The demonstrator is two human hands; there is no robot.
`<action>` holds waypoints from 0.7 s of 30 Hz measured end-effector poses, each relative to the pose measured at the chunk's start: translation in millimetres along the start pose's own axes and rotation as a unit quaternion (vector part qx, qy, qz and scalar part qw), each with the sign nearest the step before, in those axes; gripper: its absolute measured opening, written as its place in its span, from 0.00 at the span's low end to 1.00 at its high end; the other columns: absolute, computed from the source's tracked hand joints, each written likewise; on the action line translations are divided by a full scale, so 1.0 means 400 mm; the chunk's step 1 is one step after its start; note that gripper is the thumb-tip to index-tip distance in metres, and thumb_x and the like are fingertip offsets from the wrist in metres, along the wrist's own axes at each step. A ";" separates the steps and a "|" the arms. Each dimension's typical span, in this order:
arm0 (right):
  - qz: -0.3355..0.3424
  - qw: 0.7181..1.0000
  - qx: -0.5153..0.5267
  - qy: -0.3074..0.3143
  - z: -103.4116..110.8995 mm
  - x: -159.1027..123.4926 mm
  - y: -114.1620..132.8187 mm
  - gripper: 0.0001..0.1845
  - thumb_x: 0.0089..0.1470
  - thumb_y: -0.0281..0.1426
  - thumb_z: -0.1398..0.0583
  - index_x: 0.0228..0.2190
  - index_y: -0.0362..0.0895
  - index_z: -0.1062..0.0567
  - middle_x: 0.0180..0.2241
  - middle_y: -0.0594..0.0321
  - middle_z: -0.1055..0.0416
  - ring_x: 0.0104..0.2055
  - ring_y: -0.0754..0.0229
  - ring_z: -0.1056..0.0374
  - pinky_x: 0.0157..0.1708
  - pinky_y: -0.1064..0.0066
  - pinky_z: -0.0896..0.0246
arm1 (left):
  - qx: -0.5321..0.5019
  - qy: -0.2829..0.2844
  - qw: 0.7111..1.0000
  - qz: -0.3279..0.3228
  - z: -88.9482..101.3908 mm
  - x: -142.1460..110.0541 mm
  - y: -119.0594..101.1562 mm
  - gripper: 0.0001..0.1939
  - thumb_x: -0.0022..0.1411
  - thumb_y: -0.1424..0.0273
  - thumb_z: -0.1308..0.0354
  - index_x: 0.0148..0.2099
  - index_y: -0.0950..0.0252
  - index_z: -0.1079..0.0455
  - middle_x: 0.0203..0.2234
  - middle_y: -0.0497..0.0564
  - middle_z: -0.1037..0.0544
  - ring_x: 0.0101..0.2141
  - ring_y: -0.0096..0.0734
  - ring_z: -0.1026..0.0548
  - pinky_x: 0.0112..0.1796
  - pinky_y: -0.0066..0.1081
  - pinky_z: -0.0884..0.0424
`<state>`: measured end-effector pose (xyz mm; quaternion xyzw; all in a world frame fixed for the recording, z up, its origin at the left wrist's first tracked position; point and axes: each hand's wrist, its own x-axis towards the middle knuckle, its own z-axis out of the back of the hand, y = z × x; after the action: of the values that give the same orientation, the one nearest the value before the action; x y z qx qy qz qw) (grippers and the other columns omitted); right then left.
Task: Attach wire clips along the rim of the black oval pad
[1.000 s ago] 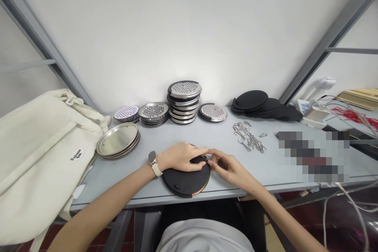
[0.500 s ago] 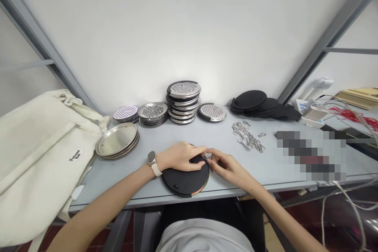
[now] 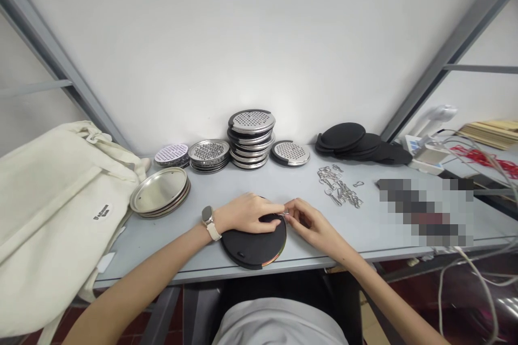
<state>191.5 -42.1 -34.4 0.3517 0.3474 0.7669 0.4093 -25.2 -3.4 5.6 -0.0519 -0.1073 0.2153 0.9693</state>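
Observation:
A black round disc (image 3: 254,249) with a coloured strip on its lower right rim lies near the table's front edge. My left hand (image 3: 247,214), with a watch on the wrist, lies over it, closed on its upper right part, thumb and index finger reaching to the rim. At that rim a small metal clip (image 3: 285,214) sits between the two hands. My right hand (image 3: 313,225) pinches this clip, fingers curled. Whether the clip passes through the disc is hidden by the fingers. Similar loose metal clips (image 3: 343,192) lie in a heap farther right.
Along the wall stand stacked round graters (image 3: 251,140), another perforated disc (image 3: 291,153) and black round covers (image 3: 343,137). Plain metal discs (image 3: 158,191) are stacked at left beside a cream bag (image 3: 56,215). Cables (image 3: 477,280) hang at the right edge.
My right hand has turned slightly, its fingers now more bunched and the clip lying flatter at the disc's rim. The left hand and the disc have hardly moved.

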 end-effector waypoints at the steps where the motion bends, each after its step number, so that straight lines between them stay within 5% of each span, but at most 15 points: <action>1: -0.001 1.000 0.006 0.002 0.000 0.000 0.001 0.12 0.62 0.40 0.47 0.37 0.44 0.31 0.29 0.64 0.37 0.29 0.62 0.40 0.29 0.72 0.42 | 0.001 0.002 1.000 0.005 0.000 0.001 -0.001 0.07 0.64 0.66 0.50 0.41 0.61 0.34 0.26 0.46 0.26 0.26 0.29 0.29 0.27 0.27 0.43; 8: -0.013 0.999 0.029 0.035 0.000 -0.003 0.010 0.13 0.62 0.38 0.47 0.45 0.45 0.34 0.27 0.67 0.37 0.29 0.64 0.40 0.31 0.73 0.42 | -0.007 0.004 1.000 0.016 0.004 0.002 -0.004 0.18 0.64 0.65 0.49 0.55 0.61 0.39 0.29 0.47 0.24 0.27 0.31 0.27 0.27 0.27 0.42; 14: -0.004 0.998 0.017 0.057 0.001 -0.003 0.014 0.16 0.62 0.39 0.47 0.47 0.44 0.33 0.26 0.67 0.37 0.28 0.64 0.41 0.30 0.74 0.43 | 0.007 -0.010 1.000 0.004 0.000 0.000 -0.003 0.07 0.64 0.66 0.50 0.42 0.61 0.33 0.27 0.47 0.25 0.26 0.29 0.27 0.26 0.28 0.44; 21: -0.013 0.998 0.012 0.053 -0.002 0.000 0.012 0.15 0.61 0.39 0.46 0.45 0.45 0.32 0.24 0.68 0.38 0.27 0.64 0.41 0.29 0.74 0.44 | -0.005 -0.005 1.000 -0.001 0.006 0.001 -0.004 0.09 0.65 0.66 0.50 0.45 0.60 0.33 0.28 0.45 0.25 0.26 0.28 0.28 0.27 0.28 0.43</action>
<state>189.0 -44.2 -30.9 0.3111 0.3826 0.7747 0.3958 -25.0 -4.5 8.3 -0.0561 -0.1129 0.2144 0.9686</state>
